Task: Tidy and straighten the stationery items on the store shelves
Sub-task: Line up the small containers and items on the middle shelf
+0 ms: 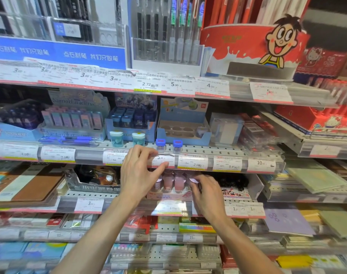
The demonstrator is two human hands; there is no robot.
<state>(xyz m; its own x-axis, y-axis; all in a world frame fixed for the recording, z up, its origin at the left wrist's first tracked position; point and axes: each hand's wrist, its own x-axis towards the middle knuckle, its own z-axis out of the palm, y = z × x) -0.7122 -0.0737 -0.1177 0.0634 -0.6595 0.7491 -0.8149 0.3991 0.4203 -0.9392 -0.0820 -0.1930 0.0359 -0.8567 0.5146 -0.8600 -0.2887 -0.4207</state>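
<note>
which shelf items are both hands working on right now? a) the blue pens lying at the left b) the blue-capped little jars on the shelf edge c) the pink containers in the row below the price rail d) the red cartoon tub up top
c: the left hand and right hand flank the pink containers, while the blue-capped jars stand untouched above.

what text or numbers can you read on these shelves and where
"点石制笔 我们只做笔": blue banner, printed twice
"2.72元/支": top-rail white price tag
"5.90": neighbouring price tag
"Sanrio characters": pastel eraser box
"9.45": middle-rail price tag
Fine print on the tags: too blurred.
</note>
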